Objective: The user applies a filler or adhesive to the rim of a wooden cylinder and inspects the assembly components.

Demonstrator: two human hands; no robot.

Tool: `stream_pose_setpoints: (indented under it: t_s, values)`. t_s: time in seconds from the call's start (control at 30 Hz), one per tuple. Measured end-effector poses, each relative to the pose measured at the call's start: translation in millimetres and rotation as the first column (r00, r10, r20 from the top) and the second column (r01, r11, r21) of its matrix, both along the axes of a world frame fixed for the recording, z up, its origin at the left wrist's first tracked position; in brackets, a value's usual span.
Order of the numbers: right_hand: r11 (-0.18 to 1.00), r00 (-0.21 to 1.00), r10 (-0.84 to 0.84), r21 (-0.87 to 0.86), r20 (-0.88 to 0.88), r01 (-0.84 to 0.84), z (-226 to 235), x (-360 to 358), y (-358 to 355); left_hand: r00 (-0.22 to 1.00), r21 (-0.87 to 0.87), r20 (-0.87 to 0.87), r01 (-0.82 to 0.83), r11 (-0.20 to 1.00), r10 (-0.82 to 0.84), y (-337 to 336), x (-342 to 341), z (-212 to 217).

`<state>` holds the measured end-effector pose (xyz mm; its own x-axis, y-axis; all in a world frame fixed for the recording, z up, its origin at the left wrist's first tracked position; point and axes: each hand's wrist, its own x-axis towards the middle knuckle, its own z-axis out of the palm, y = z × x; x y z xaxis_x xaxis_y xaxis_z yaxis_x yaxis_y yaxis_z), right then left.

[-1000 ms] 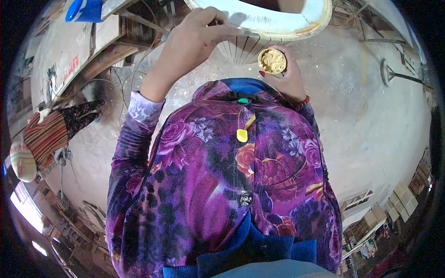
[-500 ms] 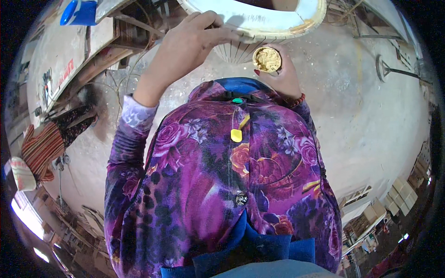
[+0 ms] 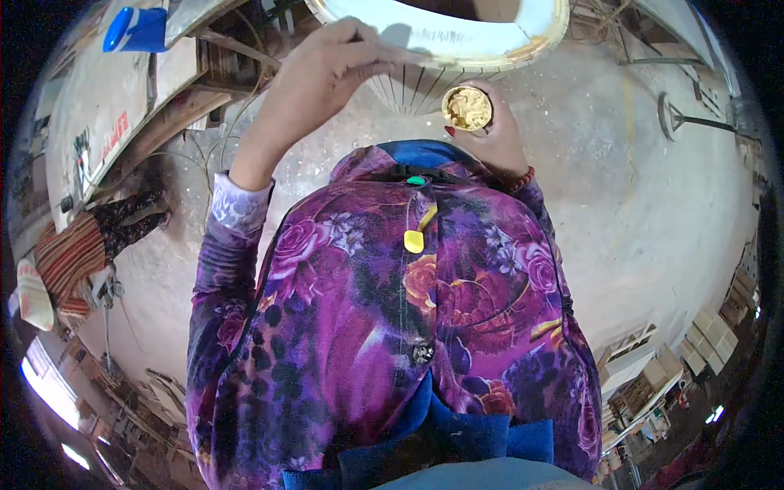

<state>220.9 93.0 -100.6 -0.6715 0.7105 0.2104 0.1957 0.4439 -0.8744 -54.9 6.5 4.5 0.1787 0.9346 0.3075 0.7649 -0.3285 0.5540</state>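
Observation:
My right hand [image 3: 500, 139] is wrapped round a small round cup [image 3: 487, 122] filled with yellowish, lumpy putty [image 3: 468, 108]. Just above it is a large rounded piece [image 3: 445, 41] with a white top face, an opening in it and narrow slats down its side. My left hand [image 3: 322, 77] reaches up to the near rim of that piece, left of the cup. Its fingers are bent and drawn together at the slatted edge. Whatever lies between the fingertips is hidden.
On the left stands a workbench [image 3: 184, 90] with a blue container [image 3: 135, 30] at its far end. A person in a striped top [image 3: 72, 257] is beyond it. A metal stand with a round base [image 3: 671, 116] is on the right, and stacked boxes [image 3: 709, 339] lie lower right.
My left hand has shifted slightly left and down along the rim. My right hand keeps the cup in almost the same place.

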Motion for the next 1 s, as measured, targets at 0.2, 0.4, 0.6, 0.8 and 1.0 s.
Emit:
stream_pose_setpoints:
  t_s: [0.2,0.4,0.6,0.8,1.0]
  values:
    - [1.0,0.999,-0.019,-0.026,-0.031,0.018,0.2,-1.0,-1.2,0.982,0.22,-0.187,0.026,0.975,0.016,2.4,-11.9,-5.2]
    - [0.996,1.0,-0.022,-0.085,0.02,0.024,0.2,-1.6,-3.6,0.992,0.077,0.0,0.129,0.989,-0.129,-0.5,-23.8,-9.3]
    - [0.981,0.998,-0.054,-0.186,0.035,0.06,-1.1,-5.2,-8.0,0.992,0.179,-0.121,-0.007,0.984,0.029,-5.2,-24.4,-11.6]
    - [0.963,0.991,-0.117,-0.251,-0.07,0.096,-6.1,-2.9,-12.2,1.0,0.119,-0.026,0.015,0.993,-0.012,-2.2,-28.9,-11.0]
    - [0.964,0.987,-0.162,-0.216,-0.01,0.156,2.8,-6.3,-15.9,0.977,0.222,-0.205,0.101,0.97,-0.055,-1.1,-37.0,-15.3]
